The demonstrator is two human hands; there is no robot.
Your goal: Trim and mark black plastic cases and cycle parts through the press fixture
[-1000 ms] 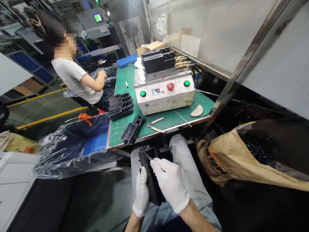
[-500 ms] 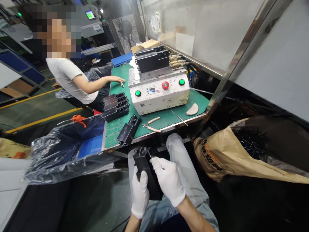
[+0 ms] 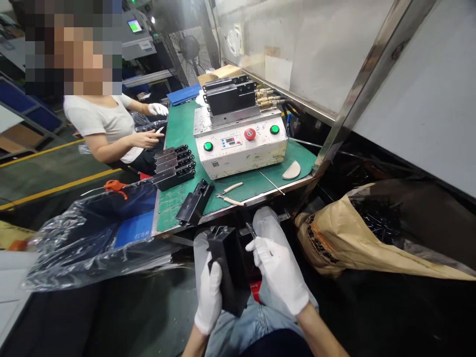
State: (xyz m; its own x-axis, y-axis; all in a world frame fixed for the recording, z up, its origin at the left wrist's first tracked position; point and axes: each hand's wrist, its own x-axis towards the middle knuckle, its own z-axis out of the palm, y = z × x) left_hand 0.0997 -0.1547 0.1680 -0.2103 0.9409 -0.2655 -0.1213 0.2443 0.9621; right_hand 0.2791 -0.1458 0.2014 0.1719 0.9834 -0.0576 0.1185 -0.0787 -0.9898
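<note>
My left hand (image 3: 208,293), in a white glove, grips a long black plastic housing (image 3: 227,265) that stands upright over my lap. To the right of it, my gloved right hand (image 3: 278,270) is closed on a small thin blade tool (image 3: 251,231) whose tip points up, a little apart from the housing. Another black housing (image 3: 194,203) lies on the green mat (image 3: 186,191) near the bench's front edge, beside small cutters (image 3: 230,194).
A white control box (image 3: 241,144) with green and red buttons sits mid-bench, a black fixture on top. Stacked black housings (image 3: 174,163) lie to its left. A seated person (image 3: 104,121) works at the bench's left. A plastic-lined blue bin (image 3: 111,223) stands left, a brown scrap sack (image 3: 357,243) right.
My right hand has pulled away from the housing to the right with the blade. The person at the left has drawn an arm back from the mat. The camera has shifted slightly.
</note>
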